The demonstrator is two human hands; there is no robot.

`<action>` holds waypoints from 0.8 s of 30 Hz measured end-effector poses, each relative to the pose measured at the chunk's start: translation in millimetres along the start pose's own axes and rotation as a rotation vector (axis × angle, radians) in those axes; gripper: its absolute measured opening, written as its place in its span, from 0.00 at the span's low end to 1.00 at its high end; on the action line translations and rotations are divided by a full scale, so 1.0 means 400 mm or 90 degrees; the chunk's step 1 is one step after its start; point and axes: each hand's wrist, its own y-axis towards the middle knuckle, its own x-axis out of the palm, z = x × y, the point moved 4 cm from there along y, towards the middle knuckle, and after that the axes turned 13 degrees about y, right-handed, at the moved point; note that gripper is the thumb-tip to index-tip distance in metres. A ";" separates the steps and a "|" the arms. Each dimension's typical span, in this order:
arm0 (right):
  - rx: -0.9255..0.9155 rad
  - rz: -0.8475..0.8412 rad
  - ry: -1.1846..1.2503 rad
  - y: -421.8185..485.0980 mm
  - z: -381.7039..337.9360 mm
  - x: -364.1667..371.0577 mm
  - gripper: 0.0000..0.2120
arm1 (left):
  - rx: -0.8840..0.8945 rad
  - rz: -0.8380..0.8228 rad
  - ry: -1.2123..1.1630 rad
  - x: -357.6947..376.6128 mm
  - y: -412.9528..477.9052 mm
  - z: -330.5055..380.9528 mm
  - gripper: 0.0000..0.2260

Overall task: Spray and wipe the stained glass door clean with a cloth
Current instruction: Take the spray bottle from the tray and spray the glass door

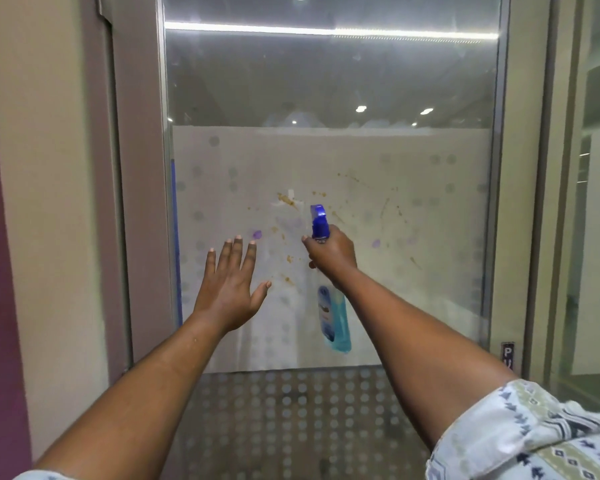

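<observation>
Two hands are up: the right hand [331,254] grips the spray bottle [335,317] near the stained glass door [413,161], the left hand [227,289] is flat and empty. No cloth shows, so spray could drip.

Left hand [227,289] splayed, right hand [331,254] curled.
</observation>
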 end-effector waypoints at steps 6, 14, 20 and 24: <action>-0.008 -0.108 -0.038 -0.040 -0.033 0.223 0.15 | -0.030 -0.016 0.016 0.012 -0.042 -0.076 0.37; 0.052 -0.108 -0.037 -0.080 0.011 0.290 0.15 | -0.062 -0.049 0.057 0.045 -0.108 -0.142 0.38; 0.086 -0.079 -0.041 -0.105 0.073 0.261 0.16 | -0.066 -0.060 0.047 0.058 -0.129 -0.132 0.37; 0.097 -0.063 0.007 -0.105 0.102 0.236 0.17 | -0.060 -0.071 0.037 0.062 -0.131 -0.105 0.37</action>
